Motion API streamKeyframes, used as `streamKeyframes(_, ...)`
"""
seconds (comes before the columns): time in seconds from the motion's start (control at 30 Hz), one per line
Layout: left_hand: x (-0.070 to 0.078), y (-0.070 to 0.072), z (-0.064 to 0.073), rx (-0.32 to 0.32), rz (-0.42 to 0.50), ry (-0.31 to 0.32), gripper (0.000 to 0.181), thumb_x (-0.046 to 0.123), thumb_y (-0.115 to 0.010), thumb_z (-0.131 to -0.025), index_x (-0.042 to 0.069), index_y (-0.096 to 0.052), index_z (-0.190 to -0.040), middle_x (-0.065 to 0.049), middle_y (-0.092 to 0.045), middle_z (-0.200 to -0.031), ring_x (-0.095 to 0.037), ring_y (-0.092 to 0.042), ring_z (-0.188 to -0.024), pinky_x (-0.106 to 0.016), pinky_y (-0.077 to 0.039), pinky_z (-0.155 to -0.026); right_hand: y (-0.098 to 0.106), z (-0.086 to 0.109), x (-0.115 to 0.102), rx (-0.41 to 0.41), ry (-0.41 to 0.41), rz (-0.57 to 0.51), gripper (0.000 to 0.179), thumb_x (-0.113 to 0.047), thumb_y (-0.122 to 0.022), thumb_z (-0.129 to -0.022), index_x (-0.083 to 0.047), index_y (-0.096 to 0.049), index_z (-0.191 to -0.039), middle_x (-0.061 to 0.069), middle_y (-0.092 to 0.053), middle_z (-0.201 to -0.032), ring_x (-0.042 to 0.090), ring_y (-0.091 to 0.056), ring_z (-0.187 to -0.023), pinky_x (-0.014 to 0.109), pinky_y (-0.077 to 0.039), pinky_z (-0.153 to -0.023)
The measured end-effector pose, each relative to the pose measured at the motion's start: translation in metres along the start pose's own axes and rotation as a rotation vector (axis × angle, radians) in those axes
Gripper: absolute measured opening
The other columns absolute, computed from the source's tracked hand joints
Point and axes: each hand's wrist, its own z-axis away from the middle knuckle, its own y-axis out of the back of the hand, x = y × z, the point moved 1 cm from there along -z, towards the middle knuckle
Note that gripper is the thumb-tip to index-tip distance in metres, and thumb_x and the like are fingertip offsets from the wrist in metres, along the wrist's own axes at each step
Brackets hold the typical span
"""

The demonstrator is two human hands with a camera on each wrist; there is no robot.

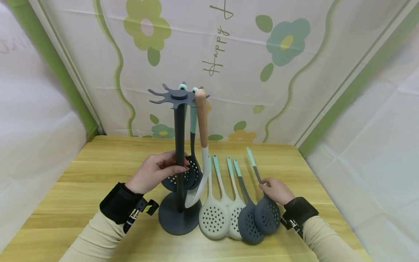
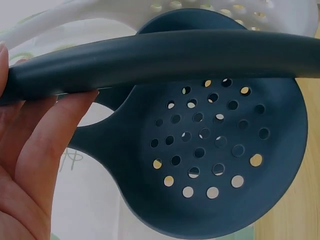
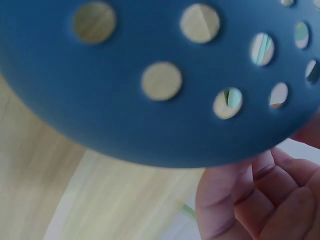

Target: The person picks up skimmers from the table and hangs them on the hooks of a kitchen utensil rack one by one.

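My left hand (image 1: 151,171) grips the upright post (image 1: 179,134) of a dark utensil stand, thumb in front. Two dark skimmers (image 2: 135,170) with mint handles hang from the stand's hooked top (image 1: 173,96), their heads behind the post. A wooden-handled utensil (image 1: 202,120) with a white lower part hangs at its right side. Over on the right, my right hand (image 1: 277,191) pinches a dark skimmer (image 1: 266,220) low on its handle, close above the perforated head. That head fills most of the right wrist view, hiding some of the fingers.
Beside the held skimmer lies another dark skimmer (image 1: 250,223), its head overlapping it in the head view. Several pale skimmers (image 1: 214,222) lie between it and the stand's round base (image 1: 175,225). A printed cloth (image 1: 235,91) backs the wooden table (image 1: 62,203).
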Motion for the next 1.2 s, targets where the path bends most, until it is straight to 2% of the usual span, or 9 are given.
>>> streamKeyframes(0.17,0.001,-0.002,0.0,0.016,-0.013,0.005,0.027,0.013,-0.068,-0.092,-0.008,-0.07,-0.109,-0.024,-0.074,-0.102,-0.013,-0.073,-0.091,-0.031,-0.061,-0.077,0.004,0.0,-0.003,0.005,0.025,0.008,0.041,-0.022,-0.059,-0.097,0.014,-0.067,-0.117,0.013,-0.071,-0.093,0.021,-0.064,-0.079,0.046,-0.055,-0.07)
streamKeyframes(0.57,0.004,-0.007,0.002,0.061,-0.046,0.087,0.037,0.022,-0.069,-0.091,-0.008,-0.072,-0.112,-0.016,-0.077,-0.101,-0.014,-0.074,-0.091,-0.032,-0.061,-0.078,0.007,0.002,-0.009,0.014,0.031,0.002,0.042,-0.022,-0.058,-0.098,0.013,-0.066,-0.118,0.008,-0.066,-0.083,0.017,-0.056,-0.069,0.037,-0.049,-0.061)
streamKeyframes(0.77,0.006,-0.01,0.002,0.08,-0.042,0.119,0.038,0.025,-0.069,-0.091,-0.006,-0.073,-0.112,-0.018,-0.076,-0.104,-0.014,-0.074,-0.091,-0.031,-0.061,-0.077,0.007,0.002,-0.011,0.019,0.042,0.001,0.041,-0.021,-0.057,-0.098,0.013,-0.065,-0.119,0.005,-0.062,-0.08,0.016,-0.053,-0.065,0.036,-0.046,-0.058)
streamKeyframes(0.97,0.007,-0.013,0.003,0.099,-0.047,0.127,0.038,0.026,-0.068,-0.092,-0.005,-0.073,-0.113,-0.018,-0.076,-0.106,-0.014,-0.074,-0.091,-0.031,-0.061,-0.077,0.009,0.005,-0.013,0.031,0.049,0.001,0.041,-0.022,-0.058,-0.098,0.013,-0.065,-0.119,0.004,-0.058,-0.075,0.016,-0.05,-0.06,0.034,-0.042,-0.054)
streamKeyframes(1.2,0.009,-0.016,0.003,0.135,-0.079,0.13,0.039,0.026,-0.069,-0.091,-0.005,-0.074,-0.113,-0.014,-0.077,-0.104,-0.013,-0.075,-0.088,-0.031,-0.061,-0.077,0.013,0.008,-0.018,0.031,0.053,0.008,0.044,-0.023,-0.057,-0.098,0.013,-0.063,-0.122,0.005,-0.059,-0.077,0.016,-0.05,-0.06,0.034,-0.041,-0.054)
